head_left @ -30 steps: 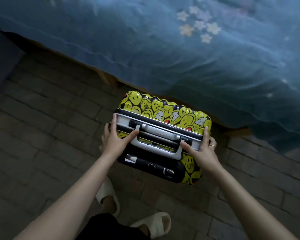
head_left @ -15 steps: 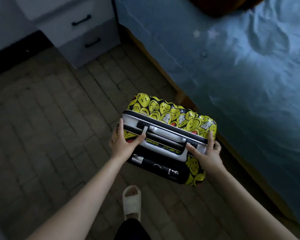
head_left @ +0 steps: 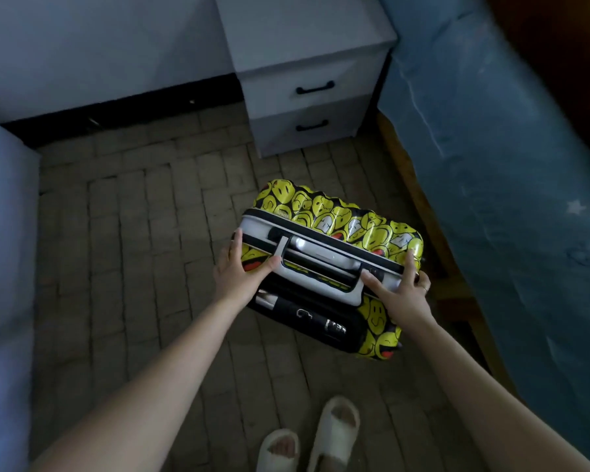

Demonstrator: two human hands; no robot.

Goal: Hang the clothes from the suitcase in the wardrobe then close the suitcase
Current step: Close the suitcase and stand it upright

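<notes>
Brick-pattern floor [head_left: 143, 233], dim light, greyish-brown. White nightstand [head_left: 307, 63] against wall, beside bed; two drawers, each with dark handle: upper handle [head_left: 315, 87], lower handle [head_left: 312, 125]. Bed [head_left: 511, 172] along right edge, blue cover with pale star print [head_left: 574, 208]; wooden bed frame [head_left: 433, 226] shows under cover edge. Light wall [head_left: 99, 42] with dark skirting [head_left: 116, 109] at far side. Pale bluish furniture edge [head_left: 4, 267] at left, blurred. Pair of white slippers [head_left: 310, 437] on feet at bottom.

Bedroom: bed [head_left: 511, 185] beside a drawer nightstand [head_left: 307, 80].
</notes>
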